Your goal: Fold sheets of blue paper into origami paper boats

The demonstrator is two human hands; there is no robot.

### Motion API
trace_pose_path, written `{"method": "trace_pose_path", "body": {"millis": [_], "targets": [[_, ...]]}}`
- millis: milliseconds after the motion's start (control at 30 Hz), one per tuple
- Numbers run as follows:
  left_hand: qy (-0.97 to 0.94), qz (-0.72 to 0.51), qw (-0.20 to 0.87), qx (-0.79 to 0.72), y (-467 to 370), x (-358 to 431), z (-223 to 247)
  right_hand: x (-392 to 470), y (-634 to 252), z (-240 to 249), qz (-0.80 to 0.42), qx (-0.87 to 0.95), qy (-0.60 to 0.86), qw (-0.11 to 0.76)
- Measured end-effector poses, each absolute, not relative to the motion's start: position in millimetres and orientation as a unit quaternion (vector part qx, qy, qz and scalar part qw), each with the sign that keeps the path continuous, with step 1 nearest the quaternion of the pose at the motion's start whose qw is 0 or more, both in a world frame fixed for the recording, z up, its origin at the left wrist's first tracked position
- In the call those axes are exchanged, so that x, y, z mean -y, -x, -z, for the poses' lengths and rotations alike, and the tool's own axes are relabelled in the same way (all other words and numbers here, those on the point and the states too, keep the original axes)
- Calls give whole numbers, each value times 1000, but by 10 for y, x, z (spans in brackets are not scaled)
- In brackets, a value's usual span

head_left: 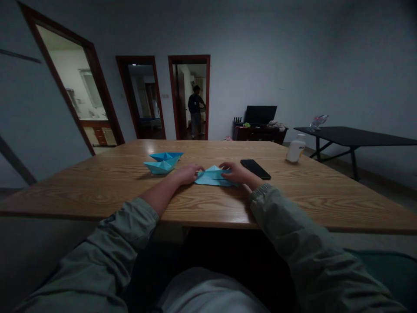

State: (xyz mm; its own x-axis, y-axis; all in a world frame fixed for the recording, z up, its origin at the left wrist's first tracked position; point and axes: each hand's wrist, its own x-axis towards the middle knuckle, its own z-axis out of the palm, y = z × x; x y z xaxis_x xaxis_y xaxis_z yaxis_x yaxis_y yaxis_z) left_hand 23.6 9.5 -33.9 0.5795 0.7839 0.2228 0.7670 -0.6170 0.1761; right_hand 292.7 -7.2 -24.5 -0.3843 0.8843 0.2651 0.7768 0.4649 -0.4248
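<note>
Holding the folded blue paper (213,176) in half-closed fingers, I span its long axis, left hand (188,174) at its left end, right hand (237,172) opposite.

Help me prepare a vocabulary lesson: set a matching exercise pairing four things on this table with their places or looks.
1. folded sheet
2. paper boats
3. phone
4. bottle

A. black, lying flat
B. rightmost of the four, upright
C. between the left hand and right hand
D. leftmost of the four

Pairs: 1-C, 2-D, 3-A, 4-B
</note>
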Motion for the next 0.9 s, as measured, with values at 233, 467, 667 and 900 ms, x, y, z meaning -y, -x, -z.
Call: {"method": "trace_pose_path", "body": {"millis": [233,467,667,900], "targets": [[-893,-81,7,-442,-236,-79,306,96,-3271,197,-36,784,557,271],[-894,-94,34,-438,-206,-140,364,13,-3316,251,23,770,597,226],[-889,-91,36,-446,-221,-138,364,-8,-3247,285,2,786,587,196],[-892,-95,38,-441,-202,-169,385,-11,-3202,303,-48,771,590,234]]}}
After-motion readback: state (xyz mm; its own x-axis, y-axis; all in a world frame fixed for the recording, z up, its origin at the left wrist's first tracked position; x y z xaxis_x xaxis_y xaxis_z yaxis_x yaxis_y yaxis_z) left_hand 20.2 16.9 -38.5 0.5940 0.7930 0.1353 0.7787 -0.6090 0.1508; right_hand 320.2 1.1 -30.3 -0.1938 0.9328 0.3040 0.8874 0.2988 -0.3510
